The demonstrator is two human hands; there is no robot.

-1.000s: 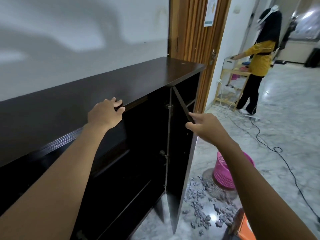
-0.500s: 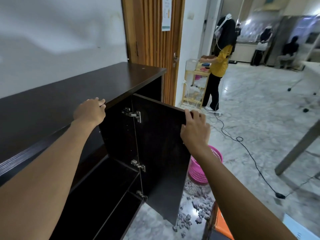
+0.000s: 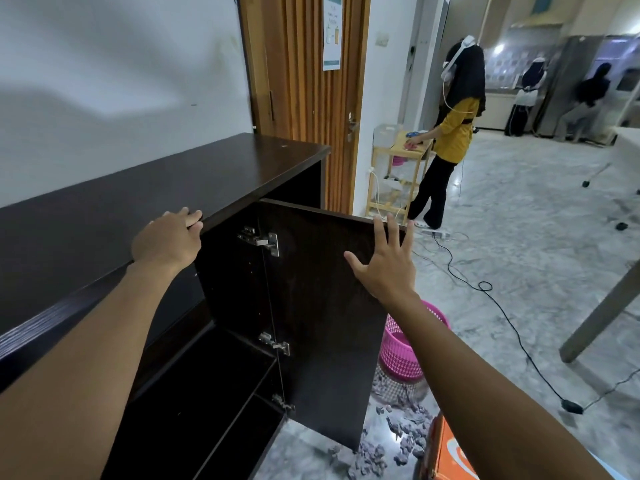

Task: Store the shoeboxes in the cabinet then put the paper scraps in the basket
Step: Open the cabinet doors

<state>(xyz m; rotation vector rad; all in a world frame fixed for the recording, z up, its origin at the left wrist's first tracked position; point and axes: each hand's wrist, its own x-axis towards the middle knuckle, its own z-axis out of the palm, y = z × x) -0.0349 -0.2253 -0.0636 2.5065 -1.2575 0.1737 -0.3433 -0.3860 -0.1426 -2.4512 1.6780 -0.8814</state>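
The dark brown cabinet [image 3: 121, 209] runs along the wall on the left, and its right door [image 3: 329, 306] is swung wide open, showing bare dark shelves inside. My left hand [image 3: 168, 239] grips the front edge of the cabinet top, fingers curled over it. My right hand [image 3: 386, 263] is spread with straight fingers at the door's top outer edge. An orange shoebox [image 3: 446, 448] peeks in at the bottom, partly hidden by my right arm. The pink basket [image 3: 403, 351] stands on the floor behind the door, with grey paper scraps [image 3: 398, 434] strewn around it.
A person in a yellow top [image 3: 446, 133] stands at a small wooden trolley [image 3: 398, 174] beside the wooden room door [image 3: 308, 98]. A black cable [image 3: 502, 306] snakes over the marble floor. A table leg [image 3: 602, 310] slants in at the right.
The cabinet door has swung from nearly edge-on to wide open. My right hand went from gripping the door's top edge to spread fingers. My left hand stayed on the cabinet top.
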